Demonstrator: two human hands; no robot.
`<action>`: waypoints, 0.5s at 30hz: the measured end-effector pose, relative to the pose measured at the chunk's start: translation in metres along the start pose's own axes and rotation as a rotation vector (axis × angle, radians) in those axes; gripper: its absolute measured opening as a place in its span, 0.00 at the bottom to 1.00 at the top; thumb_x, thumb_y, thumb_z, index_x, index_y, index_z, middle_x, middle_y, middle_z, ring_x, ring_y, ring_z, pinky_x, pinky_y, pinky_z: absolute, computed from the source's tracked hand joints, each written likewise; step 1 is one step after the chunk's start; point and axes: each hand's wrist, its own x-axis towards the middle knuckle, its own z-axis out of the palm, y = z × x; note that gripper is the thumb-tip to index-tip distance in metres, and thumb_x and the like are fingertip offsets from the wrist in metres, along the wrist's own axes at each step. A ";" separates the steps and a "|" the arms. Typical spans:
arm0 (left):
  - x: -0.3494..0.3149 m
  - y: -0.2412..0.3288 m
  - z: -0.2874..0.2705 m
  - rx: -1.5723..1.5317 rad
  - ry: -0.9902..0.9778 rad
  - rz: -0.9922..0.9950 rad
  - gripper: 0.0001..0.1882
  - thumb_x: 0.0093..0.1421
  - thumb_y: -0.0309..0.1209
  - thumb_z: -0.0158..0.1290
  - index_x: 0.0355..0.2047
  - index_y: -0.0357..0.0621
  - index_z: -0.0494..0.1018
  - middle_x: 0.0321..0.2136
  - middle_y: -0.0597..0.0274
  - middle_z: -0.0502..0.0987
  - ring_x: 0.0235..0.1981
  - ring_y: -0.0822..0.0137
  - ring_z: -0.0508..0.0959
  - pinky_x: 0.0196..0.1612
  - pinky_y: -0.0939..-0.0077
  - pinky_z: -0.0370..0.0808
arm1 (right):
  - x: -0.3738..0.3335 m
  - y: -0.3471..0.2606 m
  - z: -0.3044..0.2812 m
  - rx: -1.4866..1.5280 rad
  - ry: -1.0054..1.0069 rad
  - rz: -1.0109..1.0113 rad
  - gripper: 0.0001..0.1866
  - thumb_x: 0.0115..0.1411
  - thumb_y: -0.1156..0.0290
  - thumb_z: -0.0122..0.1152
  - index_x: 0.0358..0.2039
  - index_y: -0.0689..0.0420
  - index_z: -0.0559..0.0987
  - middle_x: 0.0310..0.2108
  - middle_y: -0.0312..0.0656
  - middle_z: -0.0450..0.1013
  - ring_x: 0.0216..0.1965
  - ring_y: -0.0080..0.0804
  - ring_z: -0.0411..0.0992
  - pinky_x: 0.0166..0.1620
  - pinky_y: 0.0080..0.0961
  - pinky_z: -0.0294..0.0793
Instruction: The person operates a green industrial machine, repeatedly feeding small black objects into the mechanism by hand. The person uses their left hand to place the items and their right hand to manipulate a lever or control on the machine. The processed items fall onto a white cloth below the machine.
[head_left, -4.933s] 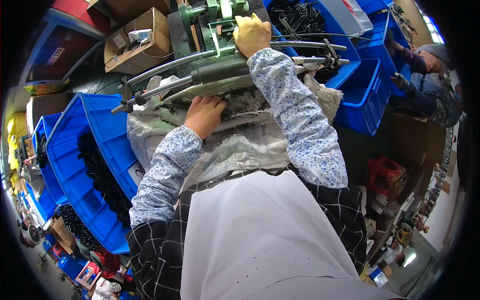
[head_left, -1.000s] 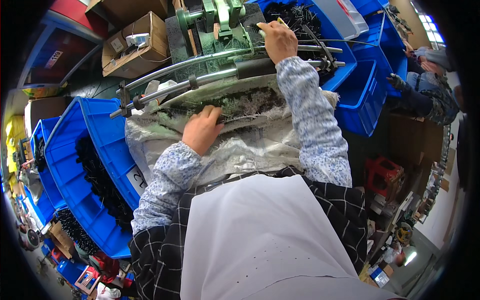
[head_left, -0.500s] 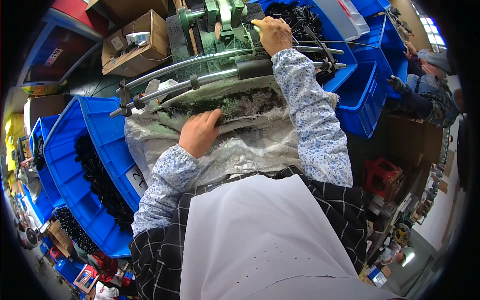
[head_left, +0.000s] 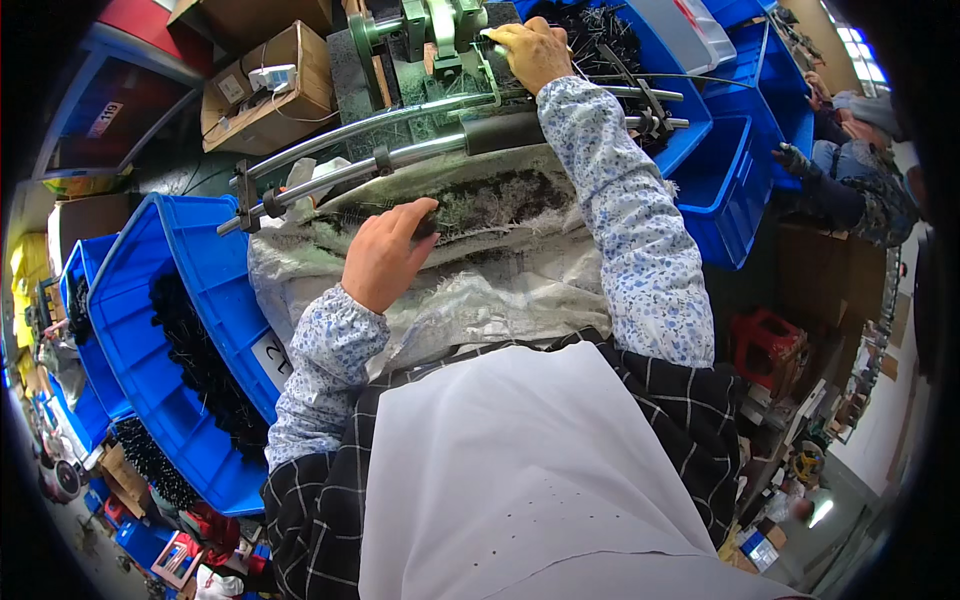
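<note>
My left hand (head_left: 385,258) is over the pale cloth sheet (head_left: 480,290), thumb and fingers closed around a small dark piece (head_left: 428,222) whose kind I cannot make out. Dark and whitish loose bristles (head_left: 510,200) lie in the sheet's fold beyond it. At the machine (head_left: 445,50), my right hand (head_left: 535,52) reaches past two curved metal rails (head_left: 420,152). Its fingers are pinched beside the machine's middle part; what they hold, if anything, is hidden.
Blue bins (head_left: 150,330) with black bristly pieces stand at left, and another blue bin (head_left: 665,60) of them at far right. An open cardboard box (head_left: 310,85) sits left of the machine. A red stool (head_left: 768,350) and another person (head_left: 850,180) are at right.
My left hand has lifted off the bristles and moved slightly left, the dark piece now showing in its fingers. My right hand has shifted a little left and away from me along the machine.
</note>
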 end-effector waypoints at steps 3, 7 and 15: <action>-0.002 -0.004 -0.005 -0.090 0.065 -0.034 0.18 0.51 0.26 0.56 0.43 0.42 0.67 0.36 0.55 0.74 0.36 0.57 0.75 0.38 0.69 0.71 | -0.008 -0.006 -0.018 -0.141 -0.048 0.153 0.19 0.51 0.60 0.59 0.45 0.47 0.74 0.41 0.33 0.71 0.41 0.30 0.66 0.43 0.33 0.61; 0.000 -0.002 -0.017 -0.189 0.161 -0.003 0.16 0.52 0.24 0.55 0.43 0.41 0.67 0.38 0.53 0.74 0.39 0.56 0.75 0.41 0.69 0.71 | -0.024 0.000 -0.010 0.003 -0.035 0.236 0.19 0.50 0.61 0.59 0.43 0.51 0.75 0.35 0.38 0.74 0.44 0.37 0.68 0.42 0.40 0.63; -0.001 -0.001 -0.034 -0.183 0.227 -0.069 0.15 0.54 0.26 0.55 0.43 0.42 0.71 0.43 0.57 0.71 0.40 0.63 0.73 0.41 0.75 0.70 | -0.005 -0.056 -0.007 0.064 -0.032 0.231 0.17 0.46 0.66 0.57 0.38 0.54 0.77 0.33 0.40 0.75 0.39 0.38 0.72 0.39 0.37 0.67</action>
